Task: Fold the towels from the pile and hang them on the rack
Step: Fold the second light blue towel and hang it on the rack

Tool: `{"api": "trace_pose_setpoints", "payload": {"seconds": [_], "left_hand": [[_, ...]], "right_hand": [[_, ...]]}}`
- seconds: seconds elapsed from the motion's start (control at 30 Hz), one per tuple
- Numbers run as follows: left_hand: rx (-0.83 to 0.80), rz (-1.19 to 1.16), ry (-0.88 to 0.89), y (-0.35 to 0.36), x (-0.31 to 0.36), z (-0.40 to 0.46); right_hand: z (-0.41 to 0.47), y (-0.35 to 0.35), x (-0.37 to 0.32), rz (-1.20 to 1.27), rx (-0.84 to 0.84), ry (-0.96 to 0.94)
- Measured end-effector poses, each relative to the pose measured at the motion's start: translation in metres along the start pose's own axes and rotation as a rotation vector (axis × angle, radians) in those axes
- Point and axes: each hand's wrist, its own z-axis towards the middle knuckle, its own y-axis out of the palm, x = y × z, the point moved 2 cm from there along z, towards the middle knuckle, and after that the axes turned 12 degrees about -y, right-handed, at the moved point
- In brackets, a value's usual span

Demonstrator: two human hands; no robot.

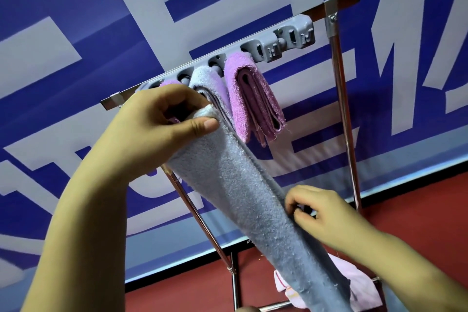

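On the rack, three towels, two hands

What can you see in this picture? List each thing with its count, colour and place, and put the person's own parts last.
Blue-grey towel: one, held stretched below the rack's left end.
Hung towels: two, a purple one and a lilac-grey one to its left, folded over pegs.
Peg strip: one, grey, along the top bar.
Rack: one, silver metal, before the wall.
Pink cloth: one, low behind the held towel.
Wall banner: blue and white.
Left hand: pinches the towel's top.
Right hand: fingers grip its edge.
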Motion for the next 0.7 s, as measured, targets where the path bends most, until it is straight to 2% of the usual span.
{"api": "trace_pose_setpoints", "payload": {"seconds": [0.07, 0.2, 0.3, 0.47, 0.7], "left_hand": [[0.01, -0.004, 0.0, 0.0, 0.0, -0.001], [0.02, 0.001, -0.001, 0.0, 0.0, -0.001], [0.037, -0.011, 0.0, -0.002, 0.001, -0.001], [0.021, -0.027, -0.003, -0.001, -0.002, 0.0], [0.075, 0.012, 0.004, -0.002, -0.012, 0.001]], "right_hand": [[-0.002, 0.004, 0.006, 0.006, -0.026, 0.013], [-0.004, 0.007, 0.009, 0.133, 0.061, 0.062], [-0.007, 0.01, 0.004, 0.24, 0.057, 0.016], [-0.007, 0.012, 0.001, 0.173, 0.108, -0.001], [-0.008, 0.009, 0.006, 0.298, 0.21, 0.112]]}}
